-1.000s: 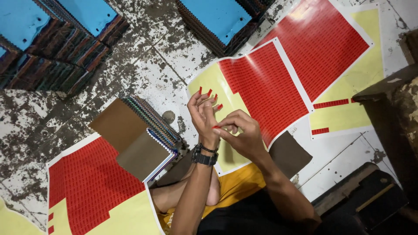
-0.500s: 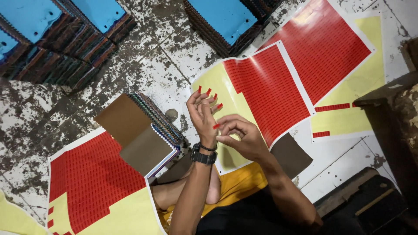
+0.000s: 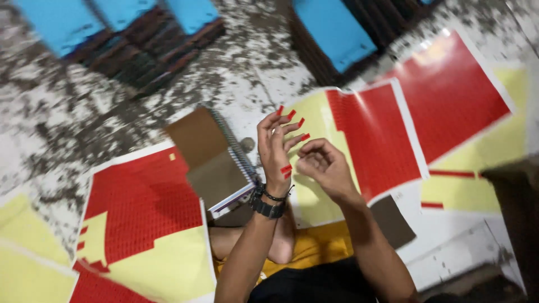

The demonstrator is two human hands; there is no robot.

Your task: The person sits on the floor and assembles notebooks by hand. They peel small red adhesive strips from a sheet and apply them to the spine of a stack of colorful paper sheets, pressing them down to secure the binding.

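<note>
Head view shows my left hand (image 3: 276,151) raised at frame centre, fingers (image 3: 283,126) spread wide, each tipped with a small red sticker (image 3: 286,169); more cling near the thumb base. My right hand (image 3: 323,165) sits just beside it, fingers curled narrow; I cannot tell whether they pinch anything. A black wristwatch (image 3: 268,207) wraps the left wrist. Left of the hands lies a spiral notebook (image 3: 216,163) with a brown cover. Red sticker sheets (image 3: 376,140) on yellow backing spread right and lower left across the speckled floor (image 3: 67,118). Blue-covered stacks (image 3: 331,28) fill the top of the frame.
</note>
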